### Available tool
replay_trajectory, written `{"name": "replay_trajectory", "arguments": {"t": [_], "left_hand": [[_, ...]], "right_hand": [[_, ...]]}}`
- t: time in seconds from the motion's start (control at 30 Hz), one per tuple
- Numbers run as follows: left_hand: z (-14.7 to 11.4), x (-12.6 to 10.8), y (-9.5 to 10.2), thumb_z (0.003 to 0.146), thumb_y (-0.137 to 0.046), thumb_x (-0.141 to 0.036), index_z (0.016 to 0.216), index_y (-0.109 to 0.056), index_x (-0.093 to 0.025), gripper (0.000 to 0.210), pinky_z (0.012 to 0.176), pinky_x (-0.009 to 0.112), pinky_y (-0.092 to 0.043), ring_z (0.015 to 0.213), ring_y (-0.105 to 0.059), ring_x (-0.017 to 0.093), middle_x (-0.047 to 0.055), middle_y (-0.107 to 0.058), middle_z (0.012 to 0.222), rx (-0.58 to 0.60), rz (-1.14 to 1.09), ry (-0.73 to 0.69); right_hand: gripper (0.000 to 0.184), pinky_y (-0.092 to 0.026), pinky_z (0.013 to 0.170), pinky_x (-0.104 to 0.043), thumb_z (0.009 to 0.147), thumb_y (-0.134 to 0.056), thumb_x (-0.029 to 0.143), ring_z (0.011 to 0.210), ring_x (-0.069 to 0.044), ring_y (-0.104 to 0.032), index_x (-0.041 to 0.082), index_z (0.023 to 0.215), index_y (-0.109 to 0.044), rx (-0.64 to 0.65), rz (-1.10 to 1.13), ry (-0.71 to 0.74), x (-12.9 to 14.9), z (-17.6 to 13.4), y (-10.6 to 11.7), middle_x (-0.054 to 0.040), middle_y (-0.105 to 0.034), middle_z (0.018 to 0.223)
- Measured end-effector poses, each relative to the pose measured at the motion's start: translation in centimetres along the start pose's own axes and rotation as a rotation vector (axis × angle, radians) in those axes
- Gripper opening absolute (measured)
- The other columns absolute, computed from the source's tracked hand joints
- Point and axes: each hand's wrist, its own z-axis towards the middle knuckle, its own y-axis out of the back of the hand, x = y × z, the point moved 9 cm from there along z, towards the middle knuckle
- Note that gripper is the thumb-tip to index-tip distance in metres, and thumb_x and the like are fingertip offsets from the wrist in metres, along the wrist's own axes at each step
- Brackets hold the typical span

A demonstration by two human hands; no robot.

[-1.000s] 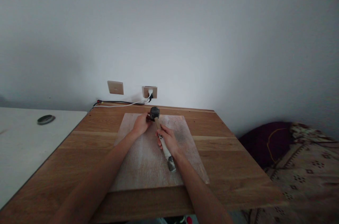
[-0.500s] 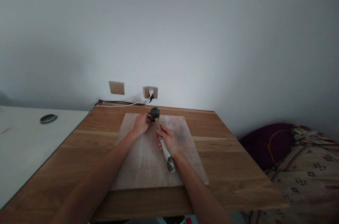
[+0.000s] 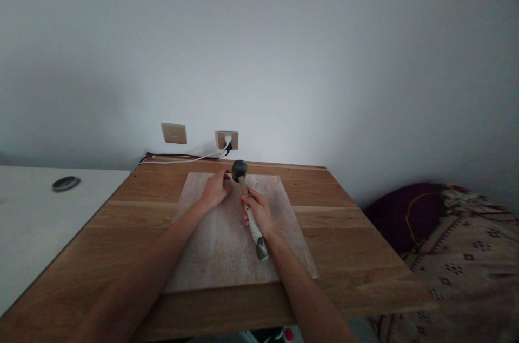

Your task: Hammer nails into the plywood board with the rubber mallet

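Note:
My right hand point(image 3: 259, 210) is wrapped around the pale, paint-smeared wooden handle of a mallet point(image 3: 254, 229). The mallet's dark rounded head points away from me, and the handle's dark butt end points back toward me. Just left of the head is my left hand point(image 3: 215, 189), its fingers curved and apart, with the fingertips close to the head. Whether they touch it is hard to tell, and I see nothing held in them. Both hands are over a whitish, worn board point(image 3: 219, 256) lying on the wooden table point(image 3: 344, 256).
White and black cables point(image 3: 182, 159) run along the table's back edge to a wall socket point(image 3: 227, 140). A blank wall plate point(image 3: 174, 133) is left of it. A white surface point(image 3: 36, 224) on the left bears a dark round lid-like thing point(image 3: 66, 183). Patterned cloth point(image 3: 470, 273) and a purple cushion-like thing point(image 3: 397, 219) lie right.
The mallet's head has lifted slightly, and my left fingers have opened a little beside it. My right hand keeps its grip. The whole view has shifted slightly.

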Motion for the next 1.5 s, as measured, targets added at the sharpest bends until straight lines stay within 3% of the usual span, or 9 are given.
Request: {"name": "replay_trajectory", "arguments": {"t": [0.17,0.27,0.37,0.53,0.7,1.03,1.27,1.4,1.5], "left_hand": [[-1.3,-5.6,0.6,0.081,-0.065,-0.017,0.102,-0.062,-0.020,0.022,0.099,0.044,-0.050,0.109,-0.061,0.028,0.010,-0.059,0.111,0.010,0.115,-0.249],[-3.0,-9.8,-1.0,0.083,-0.062,-0.014,0.101,-0.065,-0.021,0.020,0.098,0.040,-0.051,0.105,-0.062,0.025,0.008,-0.061,0.110,0.222,0.076,-0.502],[-4.7,-11.7,-3.2,0.084,-0.064,-0.014,0.107,-0.068,-0.019,0.024,0.101,0.039,-0.051,0.110,-0.064,0.026,0.010,-0.067,0.115,0.404,0.083,-0.629],[-5.4,-10.9,-5.2,0.091,-0.061,-0.011,0.116,-0.072,-0.017,0.029,0.105,0.042,-0.049,0.116,-0.066,0.028,0.012,-0.072,0.119,0.400,0.182,-0.603],[-5.3,-10.5,-5.4,0.094,-0.061,-0.014,0.117,-0.075,-0.022,0.028,0.112,0.047,-0.043,0.129,-0.060,0.029,0.010,-0.071,0.133,0.338,0.271,-0.603],[-5.2,-10.7,-5.6,0.095,-0.062,-0.016,0.094,-0.077,-0.019,0.015,0.098,0.037,-0.049,0.100,-0.070,0.023,0.007,-0.078,0.100,0.341,0.394,-0.625],[-6.2,-12.2,-5.5,0.096,-0.059,-0.010,0.110,-0.072,-0.017,0.020,0.098,0.036,-0.048,0.111,-0.067,0.024,0.010,-0.075,0.115,0.279,0.515,-0.790],[-7.0,-12.6,-7.0,0.094,-0.060,-0.008,0.102,-0.074,-0.016,0.018,0.092,0.034,-0.050,0.099,-0.070,0.024,0.008,-0.077,0.100,0.356,0.558,-0.875],[-6.4,-12.4,-6.3,0.093,-0.061,-0.009,0.101,-0.075,-0.019,0.018,0.094,0.034,-0.050,0.098,-0.070,0.023,0.006,-0.078,0.097,0.355,0.482,-0.864]], "right_hand": [[0.024,-0.032,0.030,-0.020,0.073,-0.069,0.042,0.035,-0.007,-0.042,0.020,0.078,-0.060,-0.162,0.129,0.164,3.3,-0.2,4.4,0.0054,-0.057,0.060],[0.021,-0.031,0.030,-0.021,0.072,-0.068,0.039,0.035,-0.007,-0.040,0.021,0.079,-0.059,-0.247,0.155,0.200,3.8,0.0,6.7,0.0055,-0.057,0.060],[0.022,-0.031,0.031,-0.021,0.070,-0.068,0.038,0.036,-0.007,-0.041,0.022,0.082,-0.059,-0.298,0.179,0.196,3.3,0.4,8.0,0.0050,-0.060,0.064],[0.025,-0.030,0.031,-0.021,0.068,-0.070,0.039,0.038,-0.007,-0.043,0.022,0.082,-0.057,-0.329,0.234,0.189,2.7,0.9,8.4,0.0053,-0.059,0.066],[0.021,-0.031,0.032,-0.021,0.072,-0.067,0.039,0.035,-0.007,-0.041,0.022,0.078,-0.056,-0.261,0.180,0.176,2.9,0.9,6.9,0.0059,-0.056,0.059],[0.022,-0.031,0.035,-0.022,0.076,-0.064,0.043,0.034,-0.010,-0.041,0.022,0.074,-0.058,-0.182,0.038,0.176,3.1,0.5,5.3,0.0062,-0.049,0.044],[0.022,-0.031,0.035,-0.022,0.073,-0.064,0.043,0.035,-0.011,-0.041,0.022,0.070,-0.058,-0.253,0.077,0.168,2.6,0.4,6.2,0.0049,-0.049,0.042],[0.025,-0.031,0.035,-0.022,0.073,-0.066,0.045,0.035,-0.011,-0.041,0.022,0.072,-0.057,-0.268,0.087,0.143,2.2,0.4,6.4,0.0050,-0.050,0.043],[0.024,-0.031,0.035,-0.021,0.072,-0.065,0.044,0.034,-0.010,-0.041,0.022,0.071,-0.057,-0.264,0.076,0.153,2.3,0.5,6.4,0.0055,-0.049,0.042]]}}
